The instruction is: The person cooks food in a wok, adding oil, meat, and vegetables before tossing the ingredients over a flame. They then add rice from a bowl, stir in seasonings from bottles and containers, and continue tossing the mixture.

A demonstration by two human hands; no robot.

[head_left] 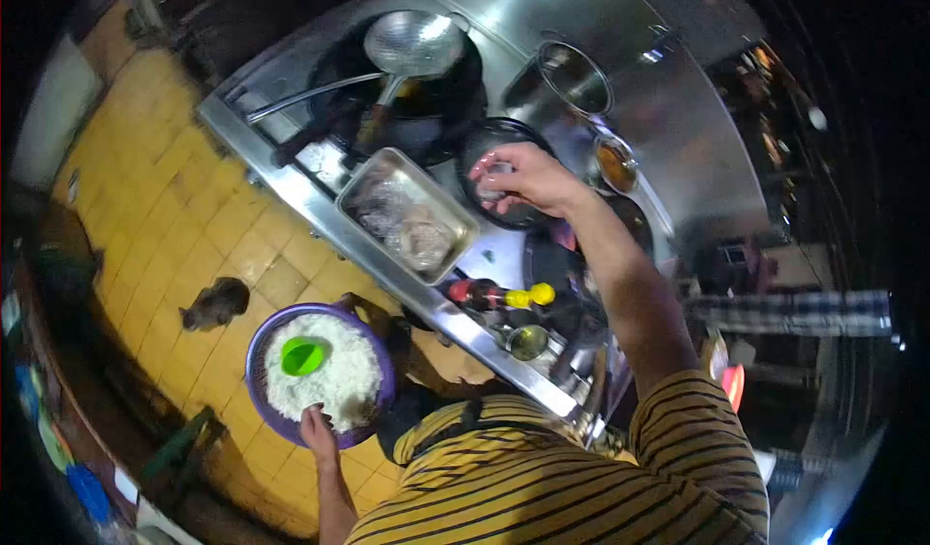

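Observation:
My right hand [528, 179] is raised over a round black pan [531, 218] on the stove. Its fingers are bent around something small and whitish that I cannot make out. Low on the left, my left hand [318, 431] grips the near rim of a purple basin [254, 371], fingertips just inside. White rice [339, 390], or grains like it, fills the basin, and a bright green cup [302, 355] rests on top. Beside the pan is a rectangular metal tray [453, 254] with pale, glossy pieces, perhaps meat, in it.
A large wok [441, 119] carries a strainer [412, 43]. Along the counter [291, 191] stand a yellow-capped dark bottle [484, 295] and a small metal cup [528, 342]. Behind are a wire-rimmed basket [576, 78] and a bowl of brown stuff [615, 164]. A dark cat-like shape [218, 303] is on the yellow floor.

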